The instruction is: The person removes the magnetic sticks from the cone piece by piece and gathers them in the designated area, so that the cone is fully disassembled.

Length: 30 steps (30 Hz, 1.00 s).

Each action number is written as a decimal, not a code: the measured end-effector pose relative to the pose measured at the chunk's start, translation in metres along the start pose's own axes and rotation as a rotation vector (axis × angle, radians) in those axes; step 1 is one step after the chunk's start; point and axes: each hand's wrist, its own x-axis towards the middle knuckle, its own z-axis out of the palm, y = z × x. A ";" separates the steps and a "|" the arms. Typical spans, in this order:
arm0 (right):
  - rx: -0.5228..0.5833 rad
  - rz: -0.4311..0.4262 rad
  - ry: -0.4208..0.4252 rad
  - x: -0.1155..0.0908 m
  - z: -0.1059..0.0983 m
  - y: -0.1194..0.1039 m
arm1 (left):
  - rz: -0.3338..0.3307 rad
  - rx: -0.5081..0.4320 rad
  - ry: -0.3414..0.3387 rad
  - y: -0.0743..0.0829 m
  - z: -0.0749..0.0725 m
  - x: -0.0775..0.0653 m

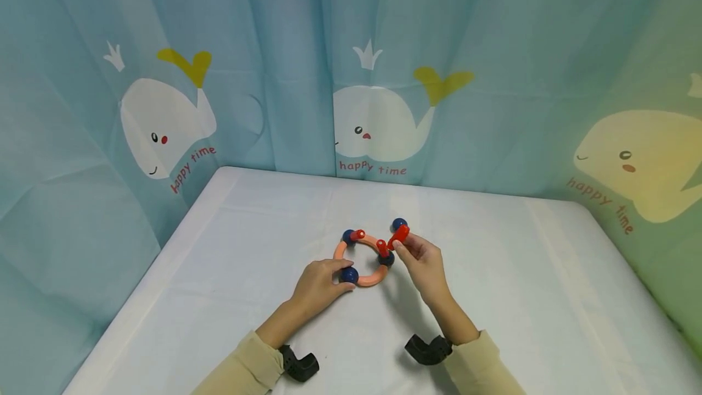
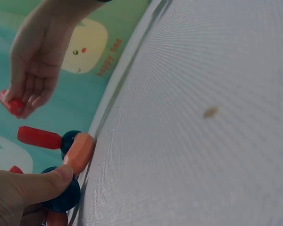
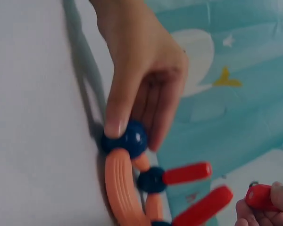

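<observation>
A ring of curved orange rods (image 1: 373,277) joined by dark blue balls lies on the white table. Two red rods (image 1: 382,247) stick up from two of those balls. My left hand (image 1: 320,285) grips the near-left blue ball (image 1: 350,275) between thumb and fingers. Just right of the ring, my right hand (image 1: 425,264) pinches a loose red rod (image 1: 399,236) above the table. In the right wrist view this red rod (image 3: 262,197) sits between the thumb and fingertips, apart from the ring.
A single blue ball (image 1: 400,224) is beyond the right hand's fingers. The white table (image 1: 526,297) reaches to a blue-green curtain (image 1: 296,78) with printed whales at the back and sides. Black wrist mounts (image 1: 300,366) are strapped at both wrists.
</observation>
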 end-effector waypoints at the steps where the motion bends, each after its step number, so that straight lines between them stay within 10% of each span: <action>1: -0.015 0.015 0.001 0.002 -0.002 0.002 | 0.000 0.004 0.001 0.000 0.000 0.000; 18: -0.165 0.224 -0.048 0.022 -0.021 0.044 | -0.018 -0.011 -0.001 0.000 0.000 0.000; 30: -0.415 0.142 0.043 0.023 -0.015 0.055 | -0.005 -0.019 0.010 -0.002 0.002 -0.002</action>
